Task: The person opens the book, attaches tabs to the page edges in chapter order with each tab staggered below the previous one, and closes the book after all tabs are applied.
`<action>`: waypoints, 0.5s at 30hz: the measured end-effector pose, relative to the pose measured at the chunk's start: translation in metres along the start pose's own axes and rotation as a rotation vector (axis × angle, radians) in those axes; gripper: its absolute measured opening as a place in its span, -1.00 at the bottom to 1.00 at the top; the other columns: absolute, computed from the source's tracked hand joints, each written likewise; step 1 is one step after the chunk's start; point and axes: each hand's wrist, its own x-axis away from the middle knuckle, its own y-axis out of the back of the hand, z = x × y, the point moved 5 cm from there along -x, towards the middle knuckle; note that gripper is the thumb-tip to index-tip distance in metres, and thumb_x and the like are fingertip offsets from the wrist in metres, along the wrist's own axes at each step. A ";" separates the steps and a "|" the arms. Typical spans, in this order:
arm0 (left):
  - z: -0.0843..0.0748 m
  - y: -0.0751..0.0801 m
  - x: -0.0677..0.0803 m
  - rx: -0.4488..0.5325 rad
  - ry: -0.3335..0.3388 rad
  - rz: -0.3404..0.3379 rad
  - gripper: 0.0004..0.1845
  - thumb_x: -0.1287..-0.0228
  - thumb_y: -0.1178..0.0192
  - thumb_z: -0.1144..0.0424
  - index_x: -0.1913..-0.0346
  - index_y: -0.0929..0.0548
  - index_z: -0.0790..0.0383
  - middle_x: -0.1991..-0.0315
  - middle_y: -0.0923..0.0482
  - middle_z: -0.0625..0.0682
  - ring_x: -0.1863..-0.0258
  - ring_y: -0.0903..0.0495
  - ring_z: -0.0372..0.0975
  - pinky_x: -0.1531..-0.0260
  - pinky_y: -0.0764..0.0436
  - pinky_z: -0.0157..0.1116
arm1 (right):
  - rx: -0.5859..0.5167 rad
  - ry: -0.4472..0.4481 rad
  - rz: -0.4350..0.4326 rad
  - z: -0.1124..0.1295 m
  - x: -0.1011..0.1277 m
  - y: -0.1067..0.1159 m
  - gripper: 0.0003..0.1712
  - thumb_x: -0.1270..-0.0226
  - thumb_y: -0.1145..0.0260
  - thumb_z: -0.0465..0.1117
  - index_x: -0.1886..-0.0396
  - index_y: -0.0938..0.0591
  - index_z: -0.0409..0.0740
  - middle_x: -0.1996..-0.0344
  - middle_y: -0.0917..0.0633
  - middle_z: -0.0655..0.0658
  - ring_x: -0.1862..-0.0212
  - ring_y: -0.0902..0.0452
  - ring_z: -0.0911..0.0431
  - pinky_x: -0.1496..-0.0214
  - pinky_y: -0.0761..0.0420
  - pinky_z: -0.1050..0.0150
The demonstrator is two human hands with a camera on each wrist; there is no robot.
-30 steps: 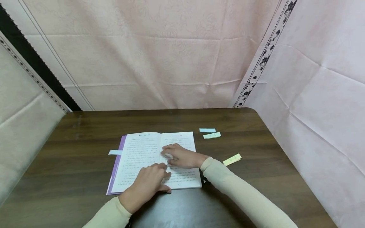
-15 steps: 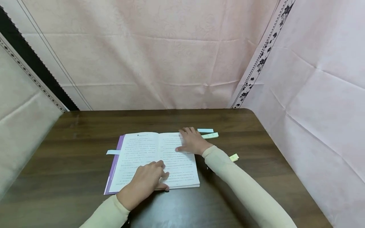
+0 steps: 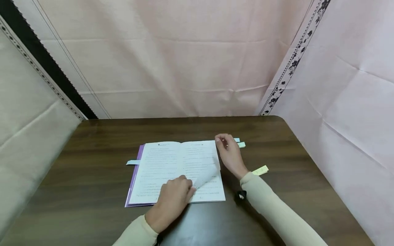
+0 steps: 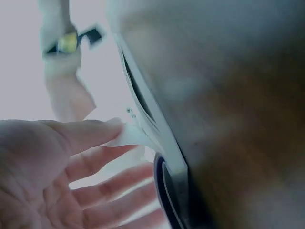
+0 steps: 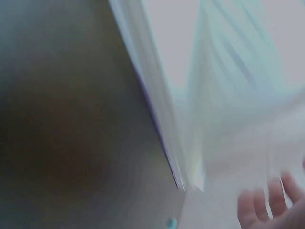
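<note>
Creased pale cloth [image 3: 184,68] hangs behind the wood-grain desk [image 3: 77,184], whose surface stretches well beyond the open, purple-edged book [image 3: 158,167]. At its near edge the left hand's [image 3: 174,196] grip pinches a thin, curving page [image 3: 205,176]; the right hand [image 3: 231,153] bends at the far right corner, its grip unclear.

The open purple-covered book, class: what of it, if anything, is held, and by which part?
The left hand pinches a lifted white printed paper page by its lower end; whether the right hand also holds it cannot be told.
</note>
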 end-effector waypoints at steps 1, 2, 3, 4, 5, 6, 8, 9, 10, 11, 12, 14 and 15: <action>0.001 0.000 0.000 0.053 0.045 0.003 -0.75 -0.31 -0.49 0.21 0.52 -0.72 0.13 0.57 -0.57 -0.09 0.66 -0.42 -0.34 0.70 -0.42 -0.33 | -0.021 0.011 -0.048 0.000 0.011 0.003 -0.76 -0.69 -0.17 -0.22 -0.11 -0.62 -0.30 0.02 -0.62 -0.22 -0.06 -0.52 -0.04 -0.19 -0.54 0.03; 0.004 0.000 0.001 0.111 0.091 0.012 -0.73 -0.32 -0.48 0.21 0.54 -0.70 0.10 0.60 -0.54 -0.12 0.67 -0.38 -0.36 0.69 -0.38 -0.35 | -0.027 0.032 -0.079 0.001 0.020 0.004 -0.79 -0.68 -0.15 -0.26 -0.06 -0.60 -0.32 0.06 -0.60 -0.22 -0.03 -0.50 -0.03 -0.15 -0.53 0.04; 0.008 0.000 0.002 0.166 0.129 0.020 -0.72 -0.32 -0.48 0.21 0.55 -0.69 0.07 0.62 -0.52 -0.14 0.67 -0.34 -0.37 0.67 -0.36 -0.35 | -0.028 0.054 -0.090 0.003 0.028 0.003 -0.83 -0.68 -0.15 -0.28 -0.03 -0.56 -0.32 0.08 -0.57 -0.21 -0.01 -0.48 -0.02 -0.13 -0.52 0.07; 0.012 0.003 0.004 0.215 0.163 0.023 -0.69 -0.33 -0.47 0.21 0.58 -0.66 0.05 0.65 -0.49 -0.17 0.67 -0.30 -0.39 0.66 -0.34 -0.36 | -0.030 0.083 -0.087 0.007 0.032 0.001 -0.87 -0.67 -0.14 -0.30 -0.01 -0.53 -0.31 0.09 -0.55 -0.20 0.00 -0.47 -0.01 -0.12 -0.51 0.08; 0.017 0.005 0.006 0.264 0.191 0.025 -0.65 -0.34 -0.46 0.21 0.60 -0.61 0.03 0.68 -0.45 -0.18 0.68 -0.28 -0.38 0.65 -0.33 -0.35 | -0.032 0.109 -0.075 0.010 0.034 -0.003 -0.90 -0.66 -0.15 -0.33 0.00 -0.51 -0.31 0.09 -0.54 -0.19 0.00 -0.48 -0.01 -0.11 -0.52 0.11; 0.021 0.008 0.009 0.307 0.218 0.028 -0.62 -0.35 -0.46 0.21 0.62 -0.58 0.03 0.70 -0.42 -0.18 0.69 -0.28 -0.38 0.65 -0.33 -0.35 | -0.031 0.129 -0.053 0.013 0.036 -0.007 -0.92 -0.64 -0.15 -0.35 0.01 -0.49 -0.29 0.10 -0.54 -0.18 0.01 -0.50 0.00 -0.08 -0.54 0.13; 0.028 0.010 0.016 0.377 0.273 0.034 -0.62 -0.35 -0.46 0.18 0.62 -0.58 0.02 0.71 -0.41 -0.20 0.68 -0.32 -0.38 0.62 -0.36 -0.35 | -0.015 0.156 0.037 0.016 0.040 -0.019 -0.94 -0.62 -0.16 -0.38 0.03 -0.51 -0.29 0.10 -0.57 -0.16 0.01 -0.53 0.01 -0.05 -0.58 0.15; 0.031 0.011 0.020 0.404 0.303 0.038 -0.64 -0.35 -0.46 0.17 0.60 -0.61 0.03 0.69 -0.43 -0.20 0.68 -0.34 -0.37 0.62 -0.38 -0.35 | 0.003 0.163 0.110 0.016 0.042 -0.026 -0.93 -0.63 -0.16 -0.38 0.02 -0.53 -0.28 0.08 -0.59 -0.14 0.00 -0.55 0.02 -0.05 -0.59 0.16; 0.034 0.012 0.025 0.426 0.338 0.044 -0.67 -0.35 -0.47 0.15 0.58 -0.65 0.04 0.68 -0.46 -0.19 0.67 -0.38 -0.36 0.61 -0.41 -0.34 | 0.017 0.161 0.197 0.016 0.044 -0.034 -0.90 -0.63 -0.15 -0.37 -0.01 -0.55 -0.27 0.05 -0.62 -0.13 -0.03 -0.58 0.04 -0.07 -0.62 0.17; 0.037 0.012 0.030 0.446 0.375 0.049 -0.70 -0.35 -0.47 0.13 0.55 -0.69 0.06 0.67 -0.49 -0.17 0.65 -0.41 -0.35 0.59 -0.43 -0.34 | 0.038 0.159 0.291 0.016 0.047 -0.042 -0.84 -0.65 -0.14 -0.35 -0.07 -0.58 -0.27 -0.01 -0.64 -0.13 -0.08 -0.60 0.05 -0.11 -0.64 0.17; 0.040 0.013 0.034 0.462 0.405 0.052 -0.72 -0.36 -0.46 0.12 0.51 -0.73 0.09 0.63 -0.55 -0.17 0.63 -0.45 -0.34 0.58 -0.46 -0.33 | 0.060 0.159 0.387 0.017 0.049 -0.050 -0.79 -0.66 -0.14 -0.32 -0.13 -0.59 -0.25 -0.08 -0.66 -0.12 -0.15 -0.61 0.05 -0.18 -0.64 0.16; 0.042 0.014 0.042 0.500 0.456 0.078 -0.74 -0.38 -0.45 0.09 0.45 -0.79 0.12 0.60 -0.61 -0.14 0.62 -0.49 -0.32 0.58 -0.49 -0.32 | 0.113 0.175 0.562 0.019 0.054 -0.064 -0.67 -0.68 -0.13 -0.27 -0.30 -0.57 -0.21 -0.26 -0.63 -0.11 -0.33 -0.54 0.08 -0.36 -0.57 0.14; 0.043 0.014 0.044 0.521 0.456 0.097 -0.76 -0.39 -0.43 0.08 0.40 -0.81 0.12 0.57 -0.64 -0.13 0.60 -0.54 -0.31 0.57 -0.52 -0.33 | 0.147 0.183 0.633 0.021 0.057 -0.069 -0.61 -0.70 -0.11 -0.24 -0.40 -0.52 -0.18 -0.35 -0.58 -0.09 -0.41 -0.48 0.10 -0.43 -0.51 0.15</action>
